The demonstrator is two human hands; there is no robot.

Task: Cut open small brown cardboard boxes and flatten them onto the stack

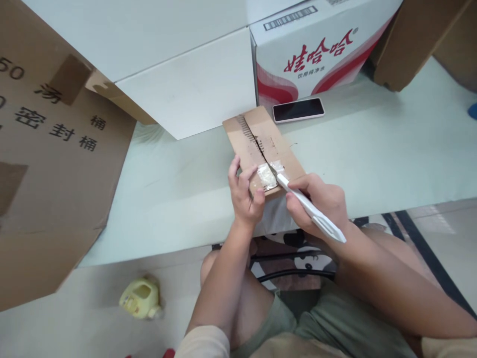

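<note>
A small brown cardboard box (284, 149) lies on the pale green tabletop, its top seam slit from the far end down to clear tape (267, 178) at the near end. My left hand (246, 194) grips the box's near left side, fingers on the edge and thumb at the near end. In my right hand (322, 201) is a white utility knife (311, 206), held between thumb and fingers. Its blade rests at the seam beside the tape. Just past the box's far right corner, a phone (298, 110) lies screen up.
White cartons (190, 94) and a red-and-white water carton (309, 62) stand behind the box. A large brown carton (55, 149) fills the left side. More cardboard (406, 44) is at the back right. A yellow plastic jug (139, 298) sits on the floor below the table (175, 199).
</note>
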